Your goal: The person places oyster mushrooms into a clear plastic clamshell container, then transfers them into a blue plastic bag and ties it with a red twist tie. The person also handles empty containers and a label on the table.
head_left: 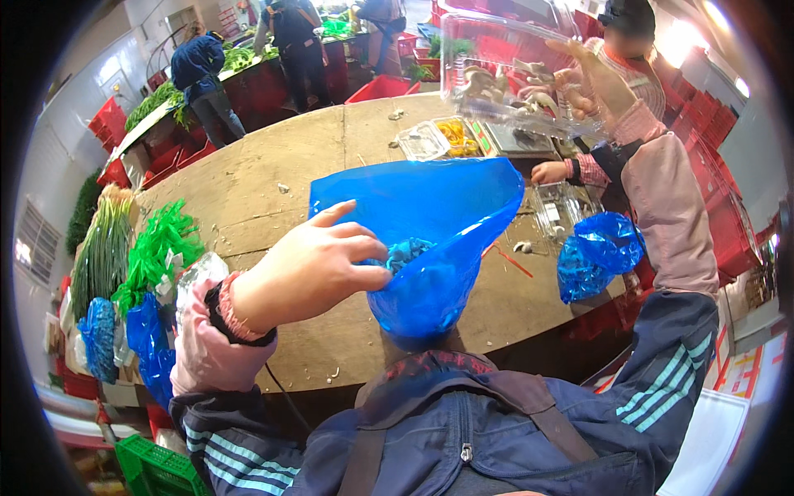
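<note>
Before me on the wooden table stands a blue plastic bag (434, 186), its mouth spread wide, with lumpy contents (409, 251) inside that look blue through the film. My left hand (310, 266) is at its near left rim; the fingertips meet the taut edge there, partly hidden by the hand. Raised at the upper right, my right hand (598, 84) grips a clear plastic container (496, 40), tilted and blurred. Pale mushrooms (484, 84) show in or through its clear wall; I cannot tell which.
Around the wooden table (273, 223) lie spring onions (102, 248), green netting (164, 248), a tied blue bag (598, 254), a box of yellow rubber bands (457, 137) and a scale (518, 137). A co-worker's hand (550, 172) is near empty clear boxes (558, 208). Other people stand beyond.
</note>
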`<state>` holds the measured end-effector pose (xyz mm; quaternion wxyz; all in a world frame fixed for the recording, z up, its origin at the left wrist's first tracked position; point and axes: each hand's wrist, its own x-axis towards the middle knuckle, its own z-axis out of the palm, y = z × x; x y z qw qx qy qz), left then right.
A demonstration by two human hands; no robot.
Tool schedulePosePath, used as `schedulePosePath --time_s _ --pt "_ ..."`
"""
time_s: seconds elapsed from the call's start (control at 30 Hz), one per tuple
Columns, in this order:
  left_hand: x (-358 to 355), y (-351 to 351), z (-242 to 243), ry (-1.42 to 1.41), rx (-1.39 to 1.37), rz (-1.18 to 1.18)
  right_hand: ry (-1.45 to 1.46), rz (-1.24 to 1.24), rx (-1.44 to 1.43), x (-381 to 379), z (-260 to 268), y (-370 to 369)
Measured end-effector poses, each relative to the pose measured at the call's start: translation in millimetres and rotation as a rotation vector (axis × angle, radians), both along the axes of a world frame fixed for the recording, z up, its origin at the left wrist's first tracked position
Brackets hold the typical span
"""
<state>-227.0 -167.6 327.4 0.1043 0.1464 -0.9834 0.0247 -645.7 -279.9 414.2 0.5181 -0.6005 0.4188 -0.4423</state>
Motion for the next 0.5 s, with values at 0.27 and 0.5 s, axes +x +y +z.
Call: schedulePosePath --time_s 0.27,0.5 --pt "6 -5 -3 0.096 -0.049 -0.032 0.666 -0.026 -0.595 118 15 21" --pt "6 -7 -6 0.175 -0.071 -0.04 0.996 -0.037 -0.995 163 6 78"
